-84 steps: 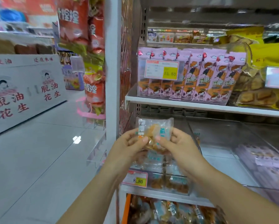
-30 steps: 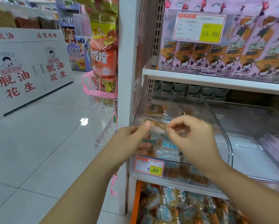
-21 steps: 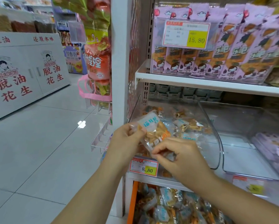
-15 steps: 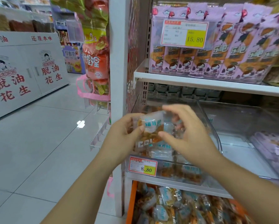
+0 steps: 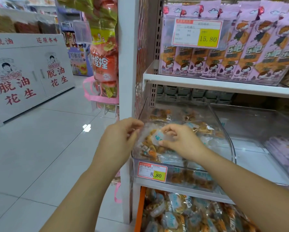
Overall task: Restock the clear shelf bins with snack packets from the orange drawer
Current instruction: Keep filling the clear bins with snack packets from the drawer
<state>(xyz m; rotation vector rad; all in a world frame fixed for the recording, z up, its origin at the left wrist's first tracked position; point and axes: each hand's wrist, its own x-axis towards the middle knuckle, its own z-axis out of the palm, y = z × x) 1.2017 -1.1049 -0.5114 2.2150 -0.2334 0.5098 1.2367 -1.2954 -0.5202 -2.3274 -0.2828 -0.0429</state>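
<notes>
Left hand [image 5: 122,139]: fingers curled, pinching the left edge of the packet [image 5: 153,139].
Right hand [image 5: 182,143]: thumb and fingertips clamped on the packet's blue-label end. My hands are close together, with only the packet between them.
Packet: clear wrap with orange snack inside, held over the near left corner of the bin [image 5: 228,139]. It is just above the packets already lying there and I have not let go.
Bin: clear, on the lower shelf, partly filled with the same packets and with room above them.
Tag [image 5: 152,171]: reads 8.80, on the bin's near wall.
Drawer [image 5: 139,211]: orange, below the bin, open and heaped with more packets.
Next bin [image 5: 266,124]: to the right, mostly bare, with purple packs at its far right.
Step, as I judge it: setting this packet down, with many more to move.
Risk, slip: slick wrap held only by its edges could slide out and drop past the near wall to the floor.
Risk, heap: stacking near left could let packets spill over the low front.
Risk, mix-up: drifting right would put it in the wrong bin.
</notes>
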